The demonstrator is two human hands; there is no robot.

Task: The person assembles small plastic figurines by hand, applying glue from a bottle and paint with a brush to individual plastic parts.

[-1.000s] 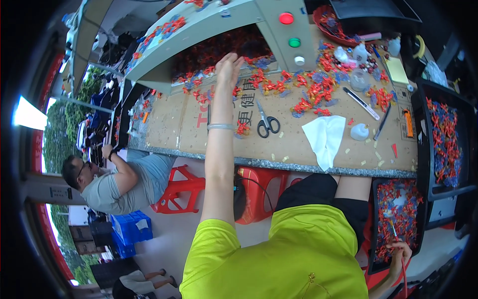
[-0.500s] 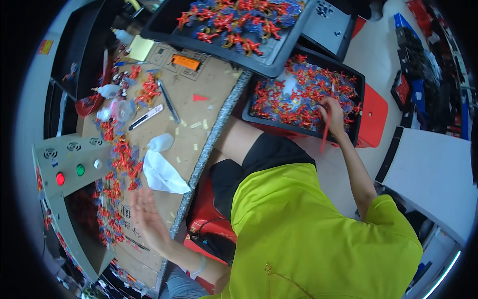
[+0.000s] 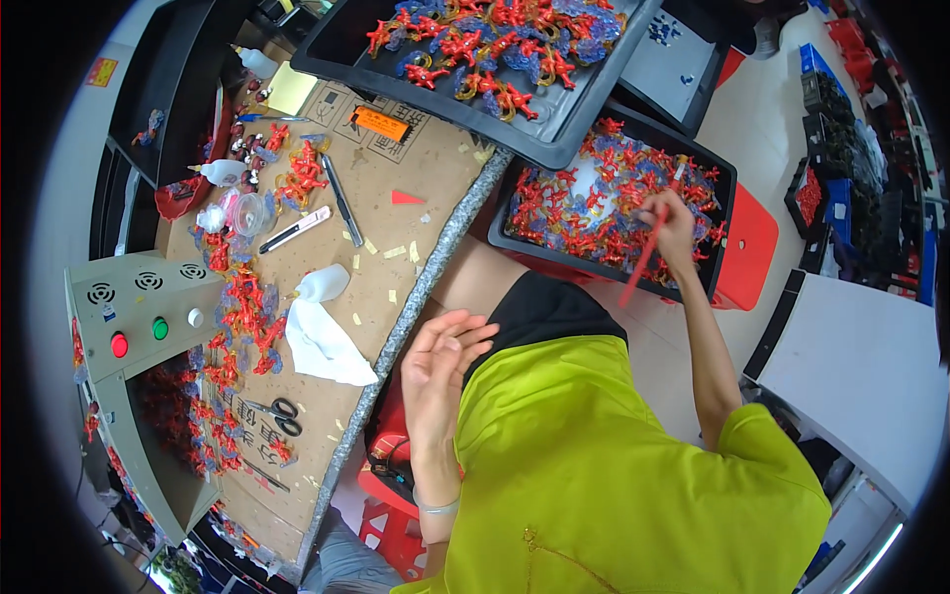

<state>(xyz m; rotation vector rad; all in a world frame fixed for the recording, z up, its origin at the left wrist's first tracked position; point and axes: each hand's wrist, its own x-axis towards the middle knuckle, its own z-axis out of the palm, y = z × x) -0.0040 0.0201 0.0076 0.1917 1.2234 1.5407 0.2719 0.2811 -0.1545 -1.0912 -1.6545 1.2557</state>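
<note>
My right hand point(image 3: 670, 233) grips a thin red-handled brush point(image 3: 644, 263) whose pale tip points away from me. It is over a black tray point(image 3: 601, 255) crowded with small red, blue-violet and amber plastic figures point(image 3: 560, 203). My left hand point(image 3: 440, 371) is raised beside the table's edge, near my lap; its fingers are slightly bent and apart, with nothing in them. On the cardboard-covered table point(image 3: 381, 213) lie a white squeeze bottle point(image 3: 324, 283), a white cloth point(image 3: 325, 342), and a row of more figures point(image 3: 247, 307).
A second black tray of figures point(image 3: 465, 45) overhangs the table's far corner. At the left stands a grey machine point(image 3: 139, 307) with round buttons. Scissors point(image 3: 285, 416), a utility knife point(image 3: 296, 229) and a dark pen point(image 3: 342, 203) lie on the table. A red stool point(image 3: 749, 252) supports the nearer tray.
My left hand has moved right, from over the table by the figures to beside my lap, uncovering the scissors. My right hand stays over the tray, with the brush slightly shifted.
</note>
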